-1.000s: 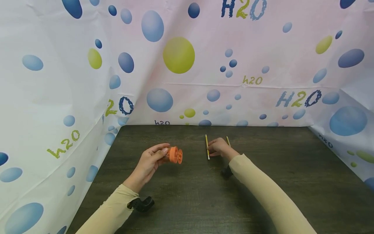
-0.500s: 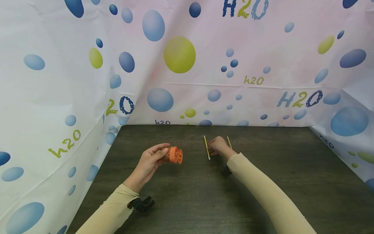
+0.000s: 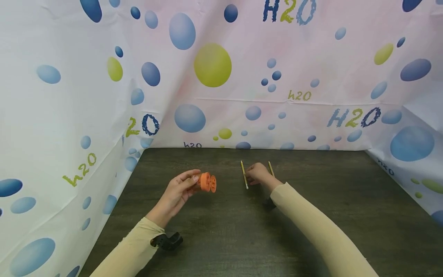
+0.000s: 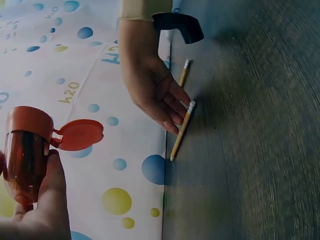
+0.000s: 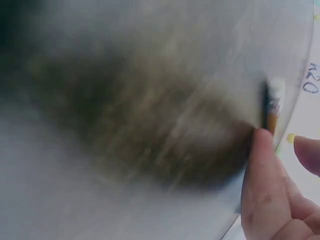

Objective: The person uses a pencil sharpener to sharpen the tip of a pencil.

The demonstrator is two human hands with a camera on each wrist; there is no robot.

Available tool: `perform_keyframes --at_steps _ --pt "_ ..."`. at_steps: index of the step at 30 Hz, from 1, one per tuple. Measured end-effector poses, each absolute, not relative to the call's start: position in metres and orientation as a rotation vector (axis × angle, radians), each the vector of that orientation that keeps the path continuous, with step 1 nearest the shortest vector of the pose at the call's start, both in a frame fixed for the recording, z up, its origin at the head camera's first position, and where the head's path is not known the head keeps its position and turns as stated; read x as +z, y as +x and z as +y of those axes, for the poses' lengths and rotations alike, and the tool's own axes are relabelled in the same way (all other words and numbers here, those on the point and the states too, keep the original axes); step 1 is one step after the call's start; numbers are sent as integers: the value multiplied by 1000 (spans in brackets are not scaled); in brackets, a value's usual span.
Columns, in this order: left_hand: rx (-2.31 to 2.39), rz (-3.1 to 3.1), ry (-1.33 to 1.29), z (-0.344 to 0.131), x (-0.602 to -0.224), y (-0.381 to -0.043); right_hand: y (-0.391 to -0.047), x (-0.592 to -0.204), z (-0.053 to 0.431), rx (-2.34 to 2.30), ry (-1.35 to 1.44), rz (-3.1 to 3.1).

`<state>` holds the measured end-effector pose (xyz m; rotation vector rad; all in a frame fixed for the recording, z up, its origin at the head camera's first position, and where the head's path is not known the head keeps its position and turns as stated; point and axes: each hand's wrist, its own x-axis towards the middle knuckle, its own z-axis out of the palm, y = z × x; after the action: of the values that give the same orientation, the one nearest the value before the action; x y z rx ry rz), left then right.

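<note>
My left hand (image 3: 175,197) holds a pencil sharpener (image 3: 205,182) above the table, thumb on one side and fingers round the other. Its cap is orange, its container (image 4: 26,157) see-through brown, and the round orange lid (image 4: 80,135) stands swung out. A yellow pencil (image 3: 243,169) with a white eraser end lies on the table beside my right hand (image 3: 258,174). The fingers there reach down right at the pencil, and in the right wrist view the thumb (image 5: 309,150) stands apart from them. A second yellow pencil (image 3: 271,167) lies behind that hand, partly hidden by it.
The dark wooden table (image 3: 221,231) meets a white backdrop (image 3: 238,88) printed with blue and green dots at its back edge. The same sheet rises along the left and right sides. A black strap mount (image 3: 167,241) sits on the left wrist.
The nearer pencil has turned slightly, its tip shifting left, with the right fingers at it. The left hand and sharpener have hardly moved.
</note>
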<state>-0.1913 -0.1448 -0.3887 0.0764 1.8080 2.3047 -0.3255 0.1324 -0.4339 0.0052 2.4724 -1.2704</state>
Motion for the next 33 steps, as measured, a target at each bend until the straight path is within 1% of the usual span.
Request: perform_keyframes --at_steps 10,14,18,23,33 --pt "2336 1676 88 -147 -390 -191 -290 -430 133 -783 -504 2788" --pt "2319 1668 61 -148 -391 -190 -273 -431 132 -564 -656 2883" --pt "2324 1693 20 -148 -389 -189 -259 -433 132 -434 -703 2896" --pt "2383 1664 -10 -146 -386 -189 -250 -438 131 -400 -686 2860" --pt "2384 1671 86 -144 -383 -192 -248 -443 133 -376 -674 2839"
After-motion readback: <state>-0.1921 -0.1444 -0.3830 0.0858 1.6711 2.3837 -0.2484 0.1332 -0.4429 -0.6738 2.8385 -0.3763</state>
